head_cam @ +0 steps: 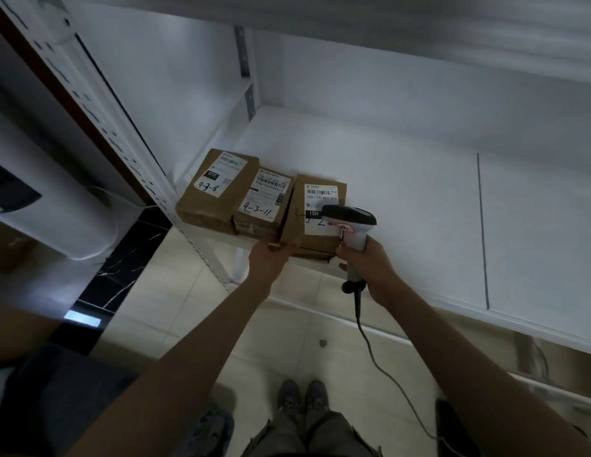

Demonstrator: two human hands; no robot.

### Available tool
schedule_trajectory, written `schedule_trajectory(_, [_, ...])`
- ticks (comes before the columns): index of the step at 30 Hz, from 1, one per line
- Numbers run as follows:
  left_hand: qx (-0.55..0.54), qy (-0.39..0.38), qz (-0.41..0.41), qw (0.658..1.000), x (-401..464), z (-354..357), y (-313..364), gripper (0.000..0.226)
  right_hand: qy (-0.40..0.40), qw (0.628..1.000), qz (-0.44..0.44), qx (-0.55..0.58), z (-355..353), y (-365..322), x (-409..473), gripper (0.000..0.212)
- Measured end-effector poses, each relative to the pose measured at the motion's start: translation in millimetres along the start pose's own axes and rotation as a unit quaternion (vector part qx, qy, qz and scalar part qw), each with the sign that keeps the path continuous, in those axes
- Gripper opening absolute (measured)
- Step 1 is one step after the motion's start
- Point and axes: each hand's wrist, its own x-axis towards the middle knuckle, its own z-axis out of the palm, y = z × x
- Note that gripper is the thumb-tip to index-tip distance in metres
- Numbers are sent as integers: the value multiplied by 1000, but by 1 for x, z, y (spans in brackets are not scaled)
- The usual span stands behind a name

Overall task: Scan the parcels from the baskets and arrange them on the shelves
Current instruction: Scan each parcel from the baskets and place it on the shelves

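Three brown cardboard parcels with white labels stand side by side at the left front corner of the white shelf. The left parcel is marked 4-3-8 and the middle parcel 4-3-11. My left hand holds the near left corner of the right parcel. My right hand grips the handle of a white barcode scanner. Its dark head hangs over that parcel's label.
A perforated white shelf post rises at the left, and the board of the shelf above runs overhead. The scanner's cable hangs down toward the tiled floor. A white appliance stands at the left. My shoes show at the bottom.
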Motion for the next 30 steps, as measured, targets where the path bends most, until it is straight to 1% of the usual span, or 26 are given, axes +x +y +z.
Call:
schedule_trajectory(2, [-51, 7, -12, 999, 0, -1, -4, 29, 2, 1000, 2, 1, 3, 2, 4, 34])
schedule_trajectory(4, [-76, 7, -26, 997, 2, -1, -6, 30, 6, 1000, 4, -1, 3, 4, 7, 34])
schedule_trajectory(7, [-79, -10, -75, 994, -2, 3, -10, 50, 23, 1000, 4, 2, -3, 10, 2, 32])
schedule_trajectory(9, [-33, -59, -121, 990, -16, 14, -19, 58, 42, 999, 6, 6, -13, 18, -8, 31])
schedule_trajectory(11, [32, -140, -134, 980, -34, 33, -28, 57, 68, 998, 5, 7, -29, 28, -23, 26])
schedule_trajectory(12, [66, -181, -123, 973, -41, 44, -31, 56, 85, 996, 2, 8, -38, 35, -32, 24])
schedule_trajectory(14, [143, -252, -75, 954, -55, 70, -35, 57, 121, 992, 0, 21, -60, 50, -56, 23])
schedule_trajectory(16, [214, -308, -19, 927, -70, 100, -35, 57, 160, 987, 4, 26, -84, 70, -85, 23])
schedule_trajectory(19, [277, -382, 54, 880, -99, 148, -36, 52, 235, 971, 27, 40, -124, 108, -130, 25])
schedule_trajectory(24, [357, -477, 127, 793, -173, 229, -56, 51, 351, 927, 63, 112, -180, 186, -223, 20])
schedule_trajectory(26, [388, -514, 148, 750, -215, 260, -70, 51, 395, 903, 75, 149, -198, 222, -269, 16])
schedule_trajectory(30, [446, -576, 198, 655, -321, 320, -108, 54, 475, 849, 108, 206, -228, 298, -377, 12])
